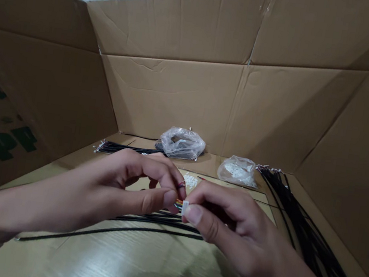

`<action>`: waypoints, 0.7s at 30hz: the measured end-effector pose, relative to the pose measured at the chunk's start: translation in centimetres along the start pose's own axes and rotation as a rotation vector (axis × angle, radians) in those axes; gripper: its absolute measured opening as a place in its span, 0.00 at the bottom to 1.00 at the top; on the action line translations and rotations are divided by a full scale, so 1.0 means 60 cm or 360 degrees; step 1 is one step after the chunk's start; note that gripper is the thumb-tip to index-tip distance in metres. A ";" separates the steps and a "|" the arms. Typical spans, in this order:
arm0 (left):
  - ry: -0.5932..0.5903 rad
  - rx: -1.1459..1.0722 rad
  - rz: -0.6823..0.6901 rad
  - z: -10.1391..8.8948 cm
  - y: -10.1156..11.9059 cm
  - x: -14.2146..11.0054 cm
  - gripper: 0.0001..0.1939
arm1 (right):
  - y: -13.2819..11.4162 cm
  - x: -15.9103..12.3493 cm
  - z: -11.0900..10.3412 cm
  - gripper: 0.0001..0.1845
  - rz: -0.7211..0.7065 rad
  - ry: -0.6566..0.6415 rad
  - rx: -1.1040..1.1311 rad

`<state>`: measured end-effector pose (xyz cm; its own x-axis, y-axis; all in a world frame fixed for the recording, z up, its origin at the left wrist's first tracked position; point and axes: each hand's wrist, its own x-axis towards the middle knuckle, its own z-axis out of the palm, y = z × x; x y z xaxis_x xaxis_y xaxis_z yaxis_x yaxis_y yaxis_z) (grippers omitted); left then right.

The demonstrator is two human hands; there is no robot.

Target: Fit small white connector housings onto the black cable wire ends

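Observation:
Between finger and thumb, my right hand (227, 226) pinches a small white connector housing (184, 208). My left hand (139, 187) is closed on the thin coloured wires (179, 203) that run up to the connector's left side; orange and pale strands show. Both hands meet in the middle, above the table. Whether every wire sits inside the housing is too small to tell. Below the hands lie several black cables (158, 220), partly hidden behind the fingers. Just beyond the fingertips is a small pile of white connectors (191, 180).
Cardboard walls (171, 90) enclose the table (110, 261) at the back and sides. Near the back wall stand a clear plastic bag (183, 143) and a bag of white pieces (238, 170). Bundles of black cables lie at the right (309, 231) and back left (117, 148).

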<state>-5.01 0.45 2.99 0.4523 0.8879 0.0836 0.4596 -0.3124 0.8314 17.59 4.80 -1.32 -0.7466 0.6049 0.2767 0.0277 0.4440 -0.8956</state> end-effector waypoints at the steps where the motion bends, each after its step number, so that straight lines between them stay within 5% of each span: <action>1: 0.0020 -0.0005 -0.0002 0.003 0.001 0.001 0.11 | 0.001 0.000 0.001 0.16 -0.0012 -0.0002 -0.0001; 10: -0.0096 0.0212 0.0239 -0.016 0.003 0.006 0.08 | 0.005 -0.001 0.005 0.15 -0.0135 -0.0026 -0.0133; 15: -0.0339 0.0096 0.0093 -0.028 0.005 0.012 0.06 | -0.003 -0.001 0.005 0.13 -0.0129 -0.0069 -0.0090; 21: -0.0348 0.0028 -0.0071 -0.022 0.007 0.011 0.09 | 0.003 -0.001 0.003 0.13 -0.0178 -0.0092 -0.0089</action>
<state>-5.54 1.34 4.12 0.5853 0.8073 -0.0756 0.4951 -0.2820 0.8218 17.50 4.72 -1.57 -0.7841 0.5113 0.3517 -0.0218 0.5436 -0.8390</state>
